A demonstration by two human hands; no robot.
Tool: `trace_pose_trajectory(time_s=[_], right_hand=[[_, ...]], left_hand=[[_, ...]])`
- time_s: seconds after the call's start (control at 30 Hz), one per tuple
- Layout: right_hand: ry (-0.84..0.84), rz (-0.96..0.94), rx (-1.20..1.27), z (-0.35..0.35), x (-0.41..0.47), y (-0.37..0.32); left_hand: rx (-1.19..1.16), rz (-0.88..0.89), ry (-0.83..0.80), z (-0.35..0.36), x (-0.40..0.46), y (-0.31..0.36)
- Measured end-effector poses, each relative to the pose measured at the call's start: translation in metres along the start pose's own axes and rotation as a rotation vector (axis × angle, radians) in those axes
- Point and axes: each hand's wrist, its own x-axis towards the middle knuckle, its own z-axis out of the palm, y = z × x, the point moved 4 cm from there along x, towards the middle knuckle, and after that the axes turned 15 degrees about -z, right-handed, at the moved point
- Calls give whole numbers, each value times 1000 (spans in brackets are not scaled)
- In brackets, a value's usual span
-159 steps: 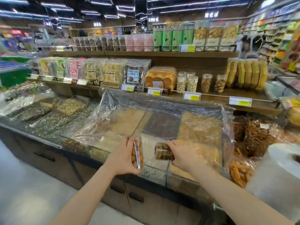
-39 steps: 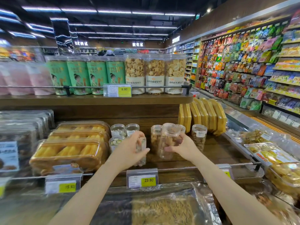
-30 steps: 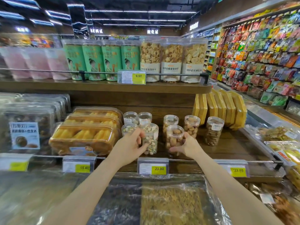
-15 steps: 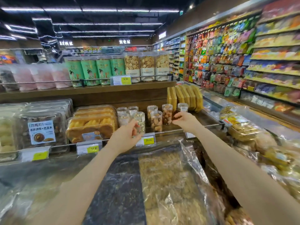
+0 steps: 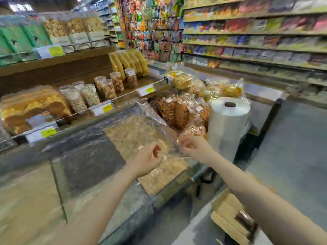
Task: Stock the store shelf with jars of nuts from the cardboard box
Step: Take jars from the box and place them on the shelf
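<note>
Several clear jars of nuts [image 5: 106,87] stand in rows on the wooden shelf [image 5: 154,79], behind its yellow price tags. My left hand [image 5: 148,158] and my right hand [image 5: 192,147] hover side by side over the plastic-covered bulk bins, well in front of and below the jars. On both hands the fingers are loosely curled and hold nothing. A cardboard box [image 5: 228,220] shows at the lower right, below my right forearm, with something dark inside. The whole view is motion-blurred.
A white roll of plastic bags [image 5: 228,121] stands just right of my right hand. Bagged snacks [image 5: 177,110] lie behind it. Orange pastry tubs [image 5: 31,106] sit left of the jars, yellow packs [image 5: 129,62] behind them. Packed aisle shelves [image 5: 247,32] fill the right.
Both hands have let go of the jars, which now stand on the shelf, and have pulled back over the bins. The view has swung right and down.
</note>
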Motion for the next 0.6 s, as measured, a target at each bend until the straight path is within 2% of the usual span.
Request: trace_pose_trajectory(time_s=[0.1, 0.23, 0.37, 0.6], right_hand=[[-48, 131, 8, -7, -72, 33], [-22, 285, 11, -37, -166, 82], [66, 426, -5, -89, -265, 138], [111, 643, 31, -189, -429, 213]], left_hand=[[39, 52, -102, 59, -23, 22], [56, 74, -222, 128, -47, 72], [35, 98, -252, 202, -68, 153], [-74, 64, -391, 337, -109, 291]])
